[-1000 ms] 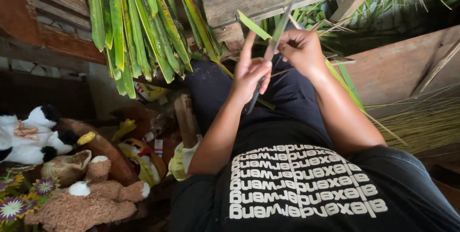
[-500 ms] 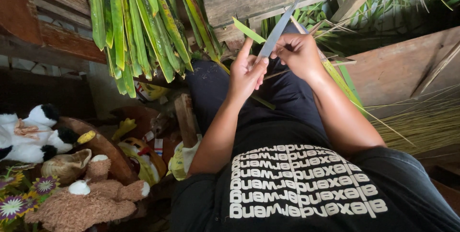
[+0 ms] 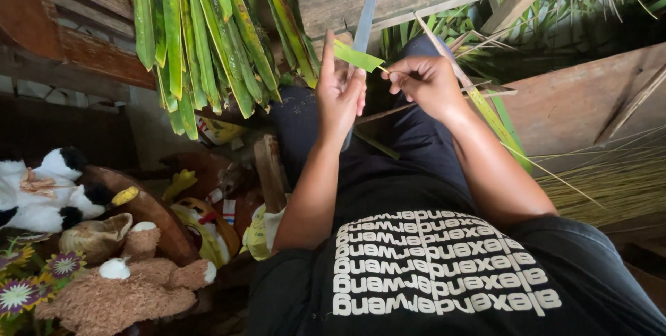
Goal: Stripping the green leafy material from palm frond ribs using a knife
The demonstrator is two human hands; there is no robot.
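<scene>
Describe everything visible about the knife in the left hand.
The knife has a long, narrow, grey metal-looking blade pointing up and away from the person, tilted slightly right. The left hand wraps its lower part, hiding most of the handle; a dark end pokes out below. A short green leaf strip lies across the blade, by the thumb.

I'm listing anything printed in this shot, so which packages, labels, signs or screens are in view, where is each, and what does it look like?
Shirt print: rows of white block lettering on the person's black shirt, bottom centre.
Yellow package: crumpled wrapper with dark marks, under the hanging green leaves.
Small label: white tag with red and blue marks, beside the yellow stuffed toy.
No signs or screens.
</scene>
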